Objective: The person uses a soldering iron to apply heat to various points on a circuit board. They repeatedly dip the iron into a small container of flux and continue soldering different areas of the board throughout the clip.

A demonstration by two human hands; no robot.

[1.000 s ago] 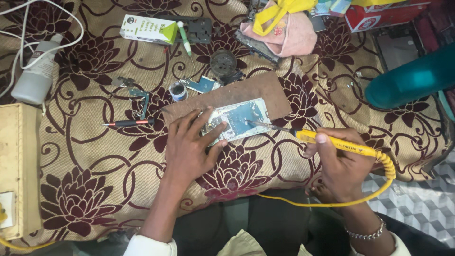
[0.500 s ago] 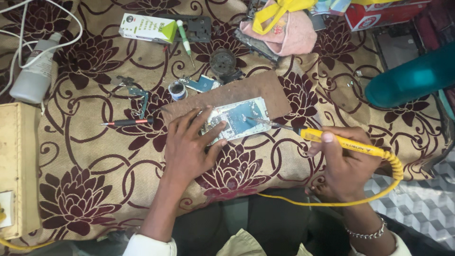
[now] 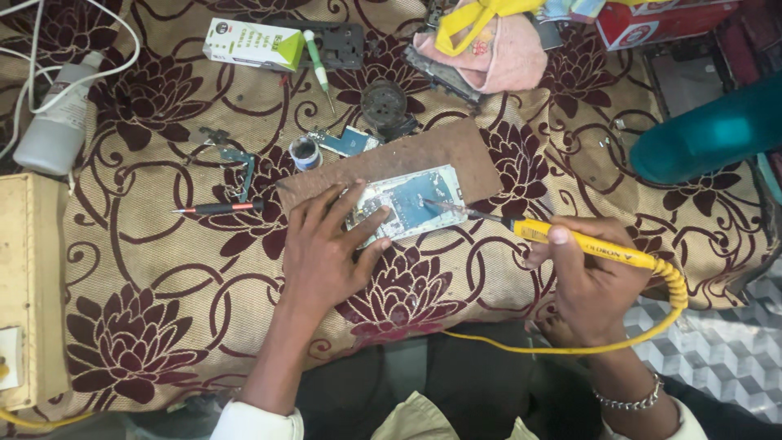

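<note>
While the left hand [image 3: 326, 253] lies flat, pinning the phone [image 3: 407, 204] near the board's [image 3: 456, 151] edge, the right hand [image 3: 590, 281] grips the iron [image 3: 570, 238], tip pointing left.

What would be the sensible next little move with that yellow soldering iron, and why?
Probably to ease the tip down the last bit onto the board. The right hand holds the yellow soldering iron with its tip over the blue circuit board, whether touching I cannot tell. The left hand presses the board's near edge flat on the brown wooden block, so it looks steadied for contact.
</note>
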